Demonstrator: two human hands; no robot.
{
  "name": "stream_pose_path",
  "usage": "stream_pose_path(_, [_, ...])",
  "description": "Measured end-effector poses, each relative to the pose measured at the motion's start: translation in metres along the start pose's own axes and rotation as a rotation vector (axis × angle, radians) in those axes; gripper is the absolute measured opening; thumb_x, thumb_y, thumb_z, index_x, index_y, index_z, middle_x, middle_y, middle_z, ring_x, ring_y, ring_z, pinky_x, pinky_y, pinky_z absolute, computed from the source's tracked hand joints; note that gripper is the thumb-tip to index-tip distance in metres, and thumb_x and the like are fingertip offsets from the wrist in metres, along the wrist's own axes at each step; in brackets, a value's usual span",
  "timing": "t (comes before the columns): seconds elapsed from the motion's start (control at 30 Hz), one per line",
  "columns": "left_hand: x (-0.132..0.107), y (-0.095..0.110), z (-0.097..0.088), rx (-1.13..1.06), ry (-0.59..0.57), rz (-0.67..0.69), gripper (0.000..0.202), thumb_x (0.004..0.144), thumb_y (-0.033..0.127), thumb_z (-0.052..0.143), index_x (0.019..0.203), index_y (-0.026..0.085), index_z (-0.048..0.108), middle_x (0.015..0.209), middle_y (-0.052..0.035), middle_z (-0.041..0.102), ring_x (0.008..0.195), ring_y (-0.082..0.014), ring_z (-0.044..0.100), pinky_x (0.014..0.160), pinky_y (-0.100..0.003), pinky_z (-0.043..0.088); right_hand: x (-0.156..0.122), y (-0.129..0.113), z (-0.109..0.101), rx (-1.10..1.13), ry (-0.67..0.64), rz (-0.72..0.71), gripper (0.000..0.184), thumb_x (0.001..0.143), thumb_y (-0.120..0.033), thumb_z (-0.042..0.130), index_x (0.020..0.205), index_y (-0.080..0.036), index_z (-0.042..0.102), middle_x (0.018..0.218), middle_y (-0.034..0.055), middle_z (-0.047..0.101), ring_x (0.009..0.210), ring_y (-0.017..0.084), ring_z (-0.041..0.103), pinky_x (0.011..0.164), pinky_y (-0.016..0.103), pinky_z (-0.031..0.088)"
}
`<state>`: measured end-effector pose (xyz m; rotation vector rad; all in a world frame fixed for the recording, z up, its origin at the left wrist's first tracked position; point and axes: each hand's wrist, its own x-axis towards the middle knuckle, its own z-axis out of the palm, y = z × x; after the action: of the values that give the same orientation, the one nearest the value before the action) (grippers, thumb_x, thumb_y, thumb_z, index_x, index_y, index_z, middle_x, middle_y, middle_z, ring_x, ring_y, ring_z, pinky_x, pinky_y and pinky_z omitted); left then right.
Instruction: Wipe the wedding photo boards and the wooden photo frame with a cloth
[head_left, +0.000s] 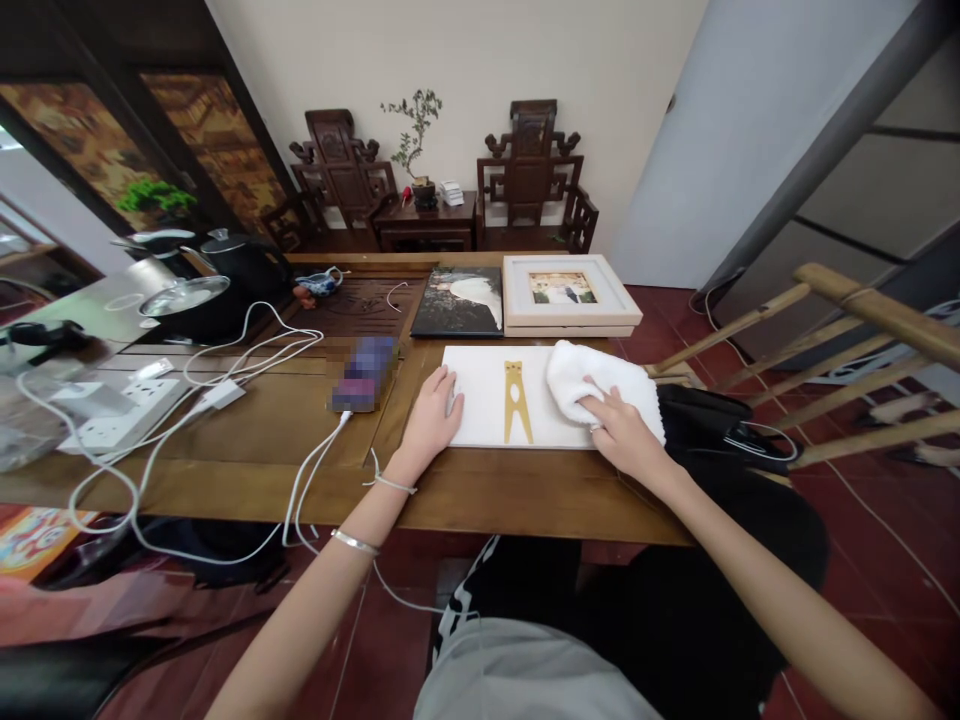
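A white flat board or album (pixel 480 400) with a gold A-shaped figure (pixel 516 400) on its middle lies near the table's front edge. My left hand (pixel 436 408) rests at its left edge, fingers stretched out, holding nothing. On the board's right side, my right hand (pixel 621 428) grips a fluffy white cloth (pixel 600 375), one finger pressed into its folds. The cloth covers the board's right end and hangs past it.
Behind the board lie a dark photo album (pixel 457 302) and a framed photo (pixel 566 290). To the left are a phone (pixel 364 375) on a white cable, a power strip (pixel 124 410), a lidded pot (pixel 187 300) and kettles. A wooden chair (pixel 862 300) stands at right.
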<state>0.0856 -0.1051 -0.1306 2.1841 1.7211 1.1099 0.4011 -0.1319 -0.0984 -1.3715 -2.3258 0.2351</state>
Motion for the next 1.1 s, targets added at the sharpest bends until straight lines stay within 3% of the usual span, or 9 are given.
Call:
stream_pose_path(0.2, [0.001, 0.002, -0.001, 0.014, 0.083, -0.102, 0.044, 0.083, 0.03, 0.06, 0.124, 0.015, 0.06, 0.124, -0.017, 0.066, 0.124, -0.0357, 0.055, 0.109, -0.056, 0.039, -0.007, -0.002, 0.01, 0.048, 0.024, -0.046, 0.061, 0.067, -0.001, 0.039, 0.121, -0.018, 0.063, 0.146, 0.0147, 0.052, 0.148, 0.028, 0.026, 0.116, 0.065, 0.024])
stream_pose_path(0.37, [0.013, 0.004, -0.02, -0.48, 0.033, -0.405, 0.054, 0.08, 0.038, 0.065, 0.128, 0.014, 0.057, 0.121, -0.0165, 0.069, 0.115, -0.0316, 0.064, 0.103, -0.049, 0.047, -0.003, -0.004, 0.01, 0.057, 0.023, -0.037, 0.062, 0.068, -0.001, 0.038, 0.123, -0.015, 0.061, 0.143, 0.0155, 0.055, 0.146, 0.027, 0.03, 0.118, 0.058, 0.025])
stream_pose_path(0.47, [0.017, 0.009, -0.041, -0.773, 0.004, -0.508, 0.056, 0.087, 0.042, 0.055, 0.133, 0.011, 0.052, 0.12, -0.0194, 0.069, 0.109, -0.0313, 0.068, 0.097, -0.051, 0.052, -0.005, -0.002, 0.006, 0.072, 0.054, -0.042, 0.064, 0.068, -0.002, 0.037, 0.126, -0.017, 0.058, 0.143, 0.0128, 0.055, 0.141, 0.029, 0.041, 0.117, 0.057, 0.028])
stream_pose_path(0.63, [0.015, 0.044, -0.085, -0.784, -0.062, -0.355, 0.057, 0.1, 0.048, 0.031, 0.148, 0.019, 0.04, 0.13, -0.018, 0.063, 0.114, -0.032, 0.065, 0.096, -0.055, 0.053, -0.015, -0.03, -0.012, 0.096, 0.089, -0.053, 0.046, 0.078, -0.008, 0.04, 0.119, -0.018, 0.06, 0.131, 0.0167, 0.063, 0.129, 0.034, 0.053, 0.103, 0.052, 0.048])
stream_pose_path(0.77, [0.006, 0.098, -0.11, -0.753, -0.016, -0.273, 0.053, 0.101, 0.052, 0.028, 0.149, 0.033, 0.037, 0.141, -0.0087, 0.056, 0.125, -0.0313, 0.059, 0.102, -0.052, 0.05, -0.013, -0.085, -0.019, 0.042, 0.113, -0.298, 0.031, 0.083, -0.015, 0.048, 0.111, -0.021, 0.059, 0.148, 0.0164, 0.049, 0.143, 0.033, 0.036, 0.11, 0.056, 0.039])
stream_pose_path(0.83, [0.0, 0.126, -0.118, -0.813, -0.006, -0.244, 0.053, 0.099, 0.055, 0.034, 0.148, 0.036, 0.038, 0.147, -0.0059, 0.051, 0.131, -0.0326, 0.054, 0.103, -0.051, 0.048, -0.008, -0.106, -0.016, -0.017, 0.253, -0.384, 0.017, 0.086, -0.019, 0.052, 0.101, -0.022, 0.058, 0.153, 0.0159, 0.043, 0.146, 0.033, 0.03, 0.113, 0.059, 0.034])
stream_pose_path(0.93, [-0.008, 0.154, -0.125, -0.96, 0.054, -0.175, 0.057, 0.092, 0.057, 0.051, 0.144, 0.036, 0.044, 0.152, -0.0073, 0.044, 0.136, -0.0379, 0.047, 0.106, -0.053, 0.045, -0.002, -0.112, -0.008, -0.071, 0.557, -0.393, 0.01, 0.087, -0.014, 0.053, 0.093, -0.022, 0.056, 0.145, 0.0196, 0.052, 0.14, 0.032, 0.041, 0.108, 0.056, 0.043])
stream_pose_path(1.03, [-0.014, 0.157, -0.121, -1.101, 0.066, -0.131, 0.053, 0.09, 0.053, 0.058, 0.138, 0.033, 0.051, 0.153, -0.0081, 0.043, 0.135, -0.0382, 0.047, 0.105, -0.05, 0.046, -0.002, -0.096, -0.007, -0.046, 0.693, -0.372, 0.012, 0.085, -0.015, 0.056, 0.094, -0.021, 0.06, 0.122, 0.0186, 0.067, 0.117, 0.032, 0.062, 0.093, 0.046, 0.056])
stream_pose_path(1.1, [-0.02, 0.146, -0.109, -1.132, 0.066, -0.156, 0.049, 0.09, 0.048, 0.06, 0.136, 0.032, 0.053, 0.153, -0.0084, 0.044, 0.135, -0.0361, 0.048, 0.104, -0.046, 0.048, -0.004, -0.084, -0.013, 0.031, 0.774, -0.25, 0.007, 0.084, -0.022, 0.063, 0.091, -0.021, 0.063, 0.097, 0.0138, 0.073, 0.093, 0.03, 0.07, 0.082, 0.043, 0.06])
